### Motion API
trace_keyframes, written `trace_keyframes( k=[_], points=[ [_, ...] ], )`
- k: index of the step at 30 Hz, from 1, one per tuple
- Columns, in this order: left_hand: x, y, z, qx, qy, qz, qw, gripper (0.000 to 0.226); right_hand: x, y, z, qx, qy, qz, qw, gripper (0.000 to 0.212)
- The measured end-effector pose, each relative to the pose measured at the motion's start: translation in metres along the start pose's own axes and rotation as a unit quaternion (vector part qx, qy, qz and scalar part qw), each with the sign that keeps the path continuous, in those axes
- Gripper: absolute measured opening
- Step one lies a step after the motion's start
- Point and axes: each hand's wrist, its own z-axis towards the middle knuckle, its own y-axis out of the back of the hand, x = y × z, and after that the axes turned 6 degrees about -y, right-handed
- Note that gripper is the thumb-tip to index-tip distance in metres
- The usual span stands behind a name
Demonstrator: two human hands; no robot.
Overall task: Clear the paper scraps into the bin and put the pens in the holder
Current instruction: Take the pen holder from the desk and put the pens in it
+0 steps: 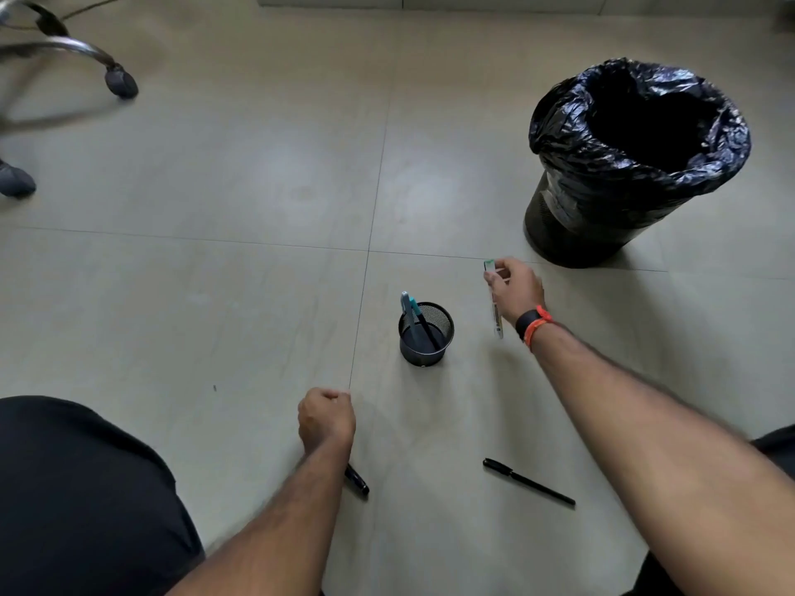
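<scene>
A black mesh pen holder (426, 337) stands on the floor in the middle, with a light blue pen and a dark teal-capped pen leaning inside. My right hand (516, 290) is to its right, shut on a white pen with a green cap (497, 314) held nearly upright. My left hand (327, 417) is a closed fist below and left of the holder, with nothing visible in it. A black pen (528, 481) lies on the floor at lower right. Another black pen (358, 483) shows partly under my left forearm. No paper scraps are visible.
A black bin (576, 225) lined with a black plastic bag stands at the upper right, its inside dark. A chair's chrome legs and castor (121, 81) are at the upper left. My dark-clothed knees fill the lower left and right corners.
</scene>
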Motion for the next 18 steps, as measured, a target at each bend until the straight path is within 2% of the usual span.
trace_keyframes(
  k=[4, 6, 8, 11, 13, 18],
  points=[
    [0.026, 0.0, -0.013, -0.012, 0.133, -0.005, 0.991, 0.048, 0.034, 0.013, 0.002, -0.013, 0.021, 0.078, 0.997, 0.004],
    [0.027, -0.001, -0.019, -0.005, 0.172, -0.007, 0.985, 0.064, 0.051, 0.019, -0.001, -0.03, 0.032, 0.121, 0.992, 0.003],
    [0.028, -0.004, -0.022, -0.002, 0.182, -0.004, 0.983, 0.059, 0.065, 0.02, -0.007, -0.027, 0.039, 0.156, 0.987, 0.004],
    [0.028, -0.003, -0.021, 0.023, 0.172, 0.023, 0.985, 0.032, 0.083, 0.019, -0.019, -0.005, 0.046, 0.199, 0.979, 0.006],
    [0.02, 0.002, -0.019, 0.034, 0.161, 0.016, 0.986, 0.024, 0.094, 0.021, -0.029, 0.02, 0.05, 0.223, 0.973, 0.004],
    [-0.034, 0.028, -0.012, -0.024, 0.078, -0.102, 0.991, 0.03, 0.108, 0.023, -0.047, 0.086, 0.065, 0.223, 0.969, 0.017]
  ],
)
